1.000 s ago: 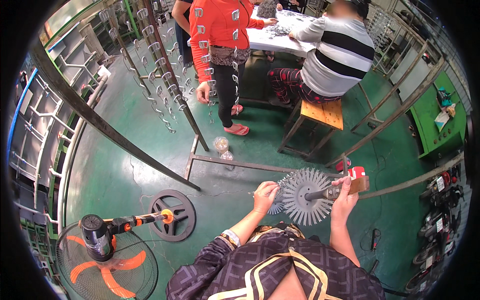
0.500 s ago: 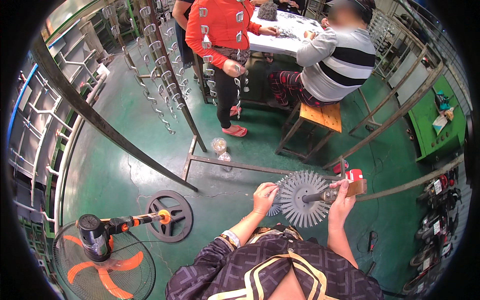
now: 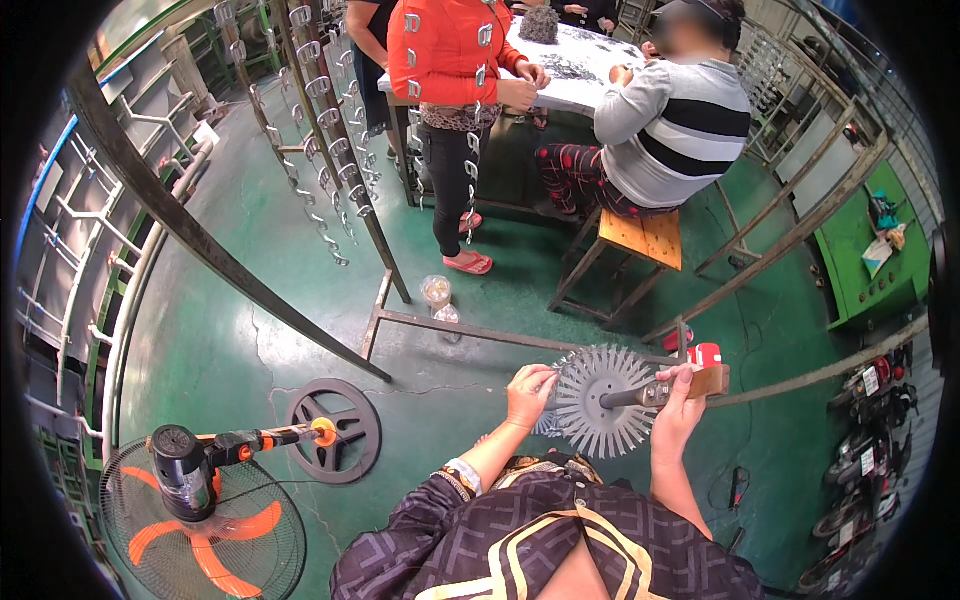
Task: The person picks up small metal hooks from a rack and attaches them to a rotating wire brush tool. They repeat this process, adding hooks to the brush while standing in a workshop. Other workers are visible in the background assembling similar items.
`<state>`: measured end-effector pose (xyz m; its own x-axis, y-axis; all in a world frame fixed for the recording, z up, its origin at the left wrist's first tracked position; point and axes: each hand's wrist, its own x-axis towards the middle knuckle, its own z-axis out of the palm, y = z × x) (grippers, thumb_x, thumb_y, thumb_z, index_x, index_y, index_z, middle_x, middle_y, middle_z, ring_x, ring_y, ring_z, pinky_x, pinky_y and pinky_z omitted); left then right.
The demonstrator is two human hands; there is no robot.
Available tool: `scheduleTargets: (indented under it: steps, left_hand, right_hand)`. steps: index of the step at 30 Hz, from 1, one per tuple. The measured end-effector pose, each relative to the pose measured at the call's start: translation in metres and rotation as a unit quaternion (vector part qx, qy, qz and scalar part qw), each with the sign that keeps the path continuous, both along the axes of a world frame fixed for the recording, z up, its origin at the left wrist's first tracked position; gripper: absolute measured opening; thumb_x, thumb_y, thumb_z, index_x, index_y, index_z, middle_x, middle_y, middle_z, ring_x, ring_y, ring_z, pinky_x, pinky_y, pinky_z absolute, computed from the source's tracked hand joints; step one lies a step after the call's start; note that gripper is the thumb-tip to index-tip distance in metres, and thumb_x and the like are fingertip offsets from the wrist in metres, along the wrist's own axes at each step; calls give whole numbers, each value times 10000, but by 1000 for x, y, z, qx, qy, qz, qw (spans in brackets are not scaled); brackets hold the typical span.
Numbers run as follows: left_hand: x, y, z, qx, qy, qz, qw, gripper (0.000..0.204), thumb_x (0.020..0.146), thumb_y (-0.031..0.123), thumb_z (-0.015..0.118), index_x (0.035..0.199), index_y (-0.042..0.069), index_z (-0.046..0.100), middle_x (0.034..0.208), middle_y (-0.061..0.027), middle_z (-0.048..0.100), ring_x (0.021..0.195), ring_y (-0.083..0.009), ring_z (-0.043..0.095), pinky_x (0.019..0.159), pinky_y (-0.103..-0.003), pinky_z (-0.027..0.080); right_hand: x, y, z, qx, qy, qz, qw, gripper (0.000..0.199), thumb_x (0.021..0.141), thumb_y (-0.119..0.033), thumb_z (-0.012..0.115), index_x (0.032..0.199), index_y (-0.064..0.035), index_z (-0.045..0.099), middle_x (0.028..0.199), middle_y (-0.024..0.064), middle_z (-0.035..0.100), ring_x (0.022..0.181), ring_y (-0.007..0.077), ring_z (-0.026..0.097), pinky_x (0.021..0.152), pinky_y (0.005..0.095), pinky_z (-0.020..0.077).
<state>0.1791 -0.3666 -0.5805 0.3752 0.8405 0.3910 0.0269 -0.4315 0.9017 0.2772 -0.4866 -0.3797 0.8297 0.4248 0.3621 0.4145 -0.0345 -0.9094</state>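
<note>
A round grey metal disc with many narrow radial blades [image 3: 603,401] stands before me on a dark shaft [image 3: 632,397]. At its left edge is my left hand [image 3: 530,396], fingertips pinched together; anything between them is too small to make out. Behind that hand and the disc, part of a second bladed disc [image 3: 549,424] shows lower down. My right hand [image 3: 677,408] is closed around the brown block [image 3: 711,380] at the shaft's right end, thumb on top. A red and white object [image 3: 705,354] sits just beyond the block.
A metal frame bar [image 3: 480,333] runs across in front of me. Strings of metal buckles [image 3: 318,115] hang at left. A floor fan [image 3: 205,520] with a round base [image 3: 335,430] stands lower left. One person [image 3: 450,60] stands at a white table; another sits on a wooden stool [image 3: 645,240].
The standing person's lowered hand has risen toward the table and now meets the other hand. My hands and the disc stay almost in place; the view has shifted slightly.
</note>
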Motion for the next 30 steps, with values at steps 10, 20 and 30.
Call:
scheduleTargets:
  steps: [10, 20, 30]
  left_hand:
    - [5, 9, -3, 16, 14, 6, 1000, 78, 697, 63, 688, 768, 41, 664, 807, -73, 629, 744, -217, 607, 677, -304, 490]
    - [25, 17, -7, 50, -14, -17, 999, 91, 679, 54, 681, 764, 40, 649, 805, -71, 618, 752, -232, 594, 684, -317, 484]
    - [31, 17, -12, 60, -11, -58, 996, 199, 601, -1, 653, 795, 38, 638, 830, -75, 623, 779, -243, 598, 689, -317, 489]
  right_hand:
    - [-1, 1, 0, -16, -20, -9, 1000, 240, 964, -239, 379, 882, -20, 437, 788, 48, 471, 759, 137, 491, 725, 277, 407]
    - [-1, 3, -1, -21, -28, -12, 999, 267, 965, -261, 370, 858, -22, 424, 781, 49, 457, 752, 142, 482, 726, 281, 402]
    - [2, 4, -1, -43, -42, -25, 998, 271, 967, -261, 357, 848, -25, 417, 773, 54, 455, 746, 147, 480, 718, 282, 395]
